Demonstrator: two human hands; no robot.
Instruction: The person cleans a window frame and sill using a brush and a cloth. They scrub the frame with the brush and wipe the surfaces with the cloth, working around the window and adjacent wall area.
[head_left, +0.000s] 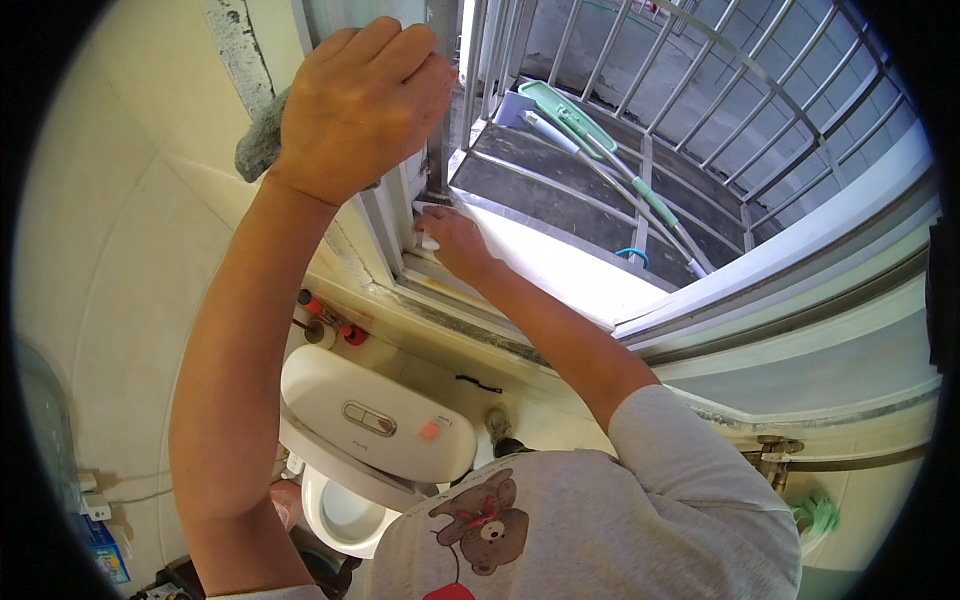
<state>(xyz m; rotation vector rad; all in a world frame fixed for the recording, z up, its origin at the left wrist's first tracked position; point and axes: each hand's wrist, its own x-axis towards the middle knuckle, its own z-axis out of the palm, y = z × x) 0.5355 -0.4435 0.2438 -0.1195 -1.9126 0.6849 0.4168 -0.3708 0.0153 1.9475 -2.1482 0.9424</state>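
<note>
My left hand (367, 105) is raised in a fist before the window frame (442, 45). A grey cloth (259, 146) sticks out on both sides of the wrist, bunched in that hand; the fingers' inner side is hidden. Lower down, my right hand (457, 240) reaches into the left corner of the window sill. Its fingers are closed around a small white object (430, 241), mostly covered, so its kind is unclear. Beside this hand runs the window's lower track (442, 277), and the bright white sill (555, 259) lies just outside.
Metal security bars (697, 82) enclose the outer ledge, where a green flat mop (570, 116) and a second long-handled tool (551, 131) lie. Below me stands a toilet cistern (375, 420) with bottles (352, 334) behind it. Pipe fittings (772, 457) sit at right.
</note>
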